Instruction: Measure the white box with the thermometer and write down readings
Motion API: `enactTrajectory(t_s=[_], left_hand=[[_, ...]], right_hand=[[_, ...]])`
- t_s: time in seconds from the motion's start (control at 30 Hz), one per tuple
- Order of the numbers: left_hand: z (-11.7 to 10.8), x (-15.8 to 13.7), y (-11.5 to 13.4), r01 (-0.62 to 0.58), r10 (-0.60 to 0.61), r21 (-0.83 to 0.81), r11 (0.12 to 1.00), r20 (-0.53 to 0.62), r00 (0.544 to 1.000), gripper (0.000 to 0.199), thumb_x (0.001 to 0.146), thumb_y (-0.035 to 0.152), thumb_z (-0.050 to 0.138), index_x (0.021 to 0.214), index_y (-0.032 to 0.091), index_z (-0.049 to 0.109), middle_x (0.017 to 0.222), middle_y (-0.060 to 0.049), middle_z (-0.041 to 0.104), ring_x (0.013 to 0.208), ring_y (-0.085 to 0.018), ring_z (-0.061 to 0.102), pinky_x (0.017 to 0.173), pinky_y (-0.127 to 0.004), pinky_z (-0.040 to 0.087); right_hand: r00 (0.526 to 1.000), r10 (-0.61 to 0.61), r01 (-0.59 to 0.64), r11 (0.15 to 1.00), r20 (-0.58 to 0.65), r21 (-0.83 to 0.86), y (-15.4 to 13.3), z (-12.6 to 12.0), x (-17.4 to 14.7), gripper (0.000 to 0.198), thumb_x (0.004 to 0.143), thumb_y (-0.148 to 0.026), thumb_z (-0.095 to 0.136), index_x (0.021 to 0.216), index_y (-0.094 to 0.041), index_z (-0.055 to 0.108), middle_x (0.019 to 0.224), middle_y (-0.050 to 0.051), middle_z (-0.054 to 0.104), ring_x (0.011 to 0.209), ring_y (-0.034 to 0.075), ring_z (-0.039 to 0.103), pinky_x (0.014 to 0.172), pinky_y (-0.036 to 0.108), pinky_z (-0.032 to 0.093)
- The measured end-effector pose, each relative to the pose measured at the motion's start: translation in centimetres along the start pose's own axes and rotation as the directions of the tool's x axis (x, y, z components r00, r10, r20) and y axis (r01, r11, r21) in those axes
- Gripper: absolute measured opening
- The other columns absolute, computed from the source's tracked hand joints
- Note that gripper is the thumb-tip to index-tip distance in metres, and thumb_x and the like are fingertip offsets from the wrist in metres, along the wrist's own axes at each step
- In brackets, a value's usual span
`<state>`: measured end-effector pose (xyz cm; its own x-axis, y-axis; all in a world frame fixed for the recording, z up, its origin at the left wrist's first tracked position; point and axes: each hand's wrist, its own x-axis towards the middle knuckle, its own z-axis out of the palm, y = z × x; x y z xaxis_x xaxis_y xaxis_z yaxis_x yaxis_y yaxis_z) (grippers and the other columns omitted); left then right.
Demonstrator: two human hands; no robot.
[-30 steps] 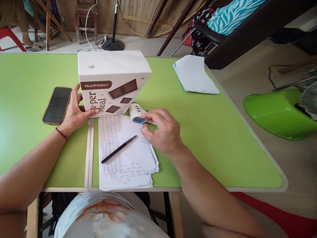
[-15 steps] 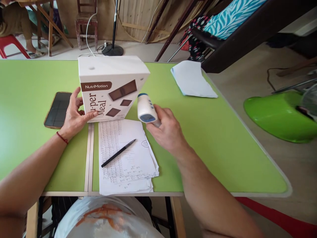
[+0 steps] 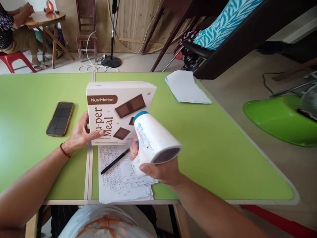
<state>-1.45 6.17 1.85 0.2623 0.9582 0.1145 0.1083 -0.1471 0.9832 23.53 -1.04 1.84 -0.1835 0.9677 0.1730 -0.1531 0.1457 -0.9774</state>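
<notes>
1. left hand (image 3: 80,134) - grip closed on the left edge of the box (image 3: 99,115), thumb across the front, other fingers round the side; red bracelet (image 3: 64,150) on the wrist.
2. box is white, brown "nutrimotion" label, chocolate-bar pictures; printed front faces the wearer. it sits left of centre over the worktop (image 3: 210,148), bottom edge at the top of the papers (image 3: 125,195); can't tell if resting or lifted.
3. right hand (image 3: 165,172) - grip wrapped round the handle of the white handheld device (image 3: 156,138), held above the papers.
4. device tilted, blue-rimmed end toward the box, wide dark end toward the wearer; covers the box's lower right corner in view, contact unclear.
5. black pen (image 3: 115,162) lies slantwise on the handwritten papers, its upper end near the device.
6. phone (image 3: 60,119), dark screen up, beside the left hand.
7. folded sheets (image 3: 187,87) near the worktop's far right corner.
8. back left: a person on a red stool (image 3: 18,59) at a round table (image 3: 47,18).
</notes>
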Motion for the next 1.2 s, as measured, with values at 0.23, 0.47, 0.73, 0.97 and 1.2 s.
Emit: enactTrajectory(t_s=[0.23, 0.47, 0.73, 0.97, 1.2], left_hand=[[-0.2, 0.0, -0.4, -0.008, 0.004, 0.040, 0.999, 0.078, 0.997, 0.066, 0.072, 0.049, 0.089, 0.120, 0.018, 0.058, 0.128, -0.017, 0.067, 0.123, -0.040, 0.063, 0.096, -0.057, 0.058], [-0.5, 0.2, -0.3, -0.046, 0.036, 0.055, 0.997, 0.159, 0.987, 0.063, 0.074, 0.045, 0.088, 0.123, 0.017, 0.059, 0.129, -0.018, 0.067, 0.120, -0.039, 0.066, 0.095, -0.056, 0.060], [-0.8, 0.4, -0.4, -0.018, 0.006, 0.059, 0.998, 0.196, 0.981, 0.070, 0.072, 0.045, 0.090, 0.128, 0.018, 0.057, 0.121, -0.017, 0.070, 0.116, -0.040, 0.068, 0.093, -0.058, 0.060], [-0.6, 0.5, -0.2, -0.020, 0.012, 0.038, 0.999, 0.199, 0.980, 0.070, 0.073, 0.044, 0.089, 0.128, 0.017, 0.055, 0.133, -0.018, 0.064, 0.118, -0.038, 0.066, 0.093, -0.053, 0.060], [-0.6, 0.5, 0.0, -0.005, -0.006, 0.049, 0.999, 0.210, 0.978, 0.075, 0.072, 0.045, 0.090, 0.130, 0.016, 0.052, 0.131, -0.019, 0.065, 0.118, -0.038, 0.066, 0.093, -0.053, 0.059]], right_hand=[[0.998, 0.057, -0.058, 0.998, 0.036, 0.036, 0.2, 1.4, 0.4, 0.039, 0.067, -0.051, 0.088, 0.079, -0.023, 0.063, 0.066, 0.000, 0.061, 0.058, 0.017, 0.054, 0.053, 0.036, 0.053], [0.993, 0.119, -0.119, 0.993, -0.024, 0.013, 0.1, 2.2, 0.4, 0.036, 0.067, -0.048, 0.089, 0.082, -0.022, 0.067, 0.070, 0.001, 0.065, 0.060, 0.016, 0.057, 0.053, 0.033, 0.051], [0.998, 0.061, -0.061, 0.998, 0.010, -0.021, 0.5, 2.5, 0.7, 0.039, 0.071, -0.057, 0.085, 0.075, -0.023, 0.065, 0.063, -0.001, 0.060, 0.055, 0.016, 0.053, 0.054, 0.035, 0.053], [1.000, 0.013, -0.013, 1.000, 0.008, -0.008, 0.8, 2.4, 0.7, 0.038, 0.073, -0.055, 0.085, 0.076, -0.023, 0.065, 0.065, 0.000, 0.063, 0.057, 0.016, 0.057, 0.057, 0.035, 0.054], [0.999, 0.024, -0.025, 1.000, 0.023, 0.015, 0.9, 2.4, 0.7, 0.038, 0.073, -0.053, 0.087, 0.079, -0.022, 0.066, 0.067, 0.000, 0.065, 0.058, 0.016, 0.058, 0.057, 0.035, 0.053]])
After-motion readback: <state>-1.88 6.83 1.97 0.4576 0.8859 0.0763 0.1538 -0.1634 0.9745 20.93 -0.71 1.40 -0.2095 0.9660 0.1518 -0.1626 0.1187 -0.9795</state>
